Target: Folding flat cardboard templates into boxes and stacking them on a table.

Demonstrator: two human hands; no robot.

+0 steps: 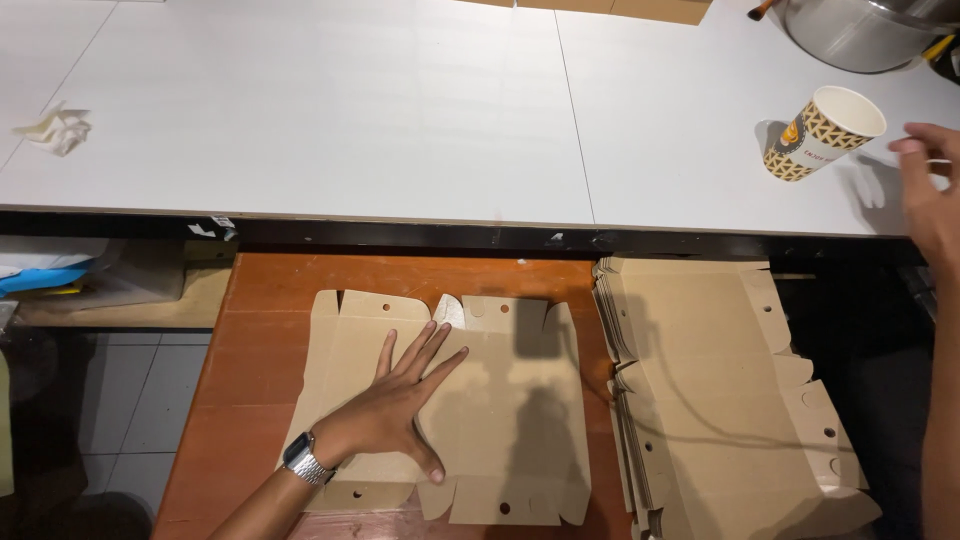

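My left hand (398, 405) lies flat with fingers spread on an unfolded brown cardboard box blank (500, 420), which rests on a reddish wooden surface (260, 330). A metal watch is on that wrist. At the frame's right edge my right hand (932, 190) is raised above the white table, fingers apart, holding nothing. It is just right of a patterned paper cup (822, 132) standing on the table, without touching it.
A thick stack of flat cardboard blanks (720, 390) sits right of the single blank. The white table (350, 110) carries a crumpled tissue (58, 128) at left and a metal pot (860, 30) at the top right. Tiled floor (120, 400) shows at left.
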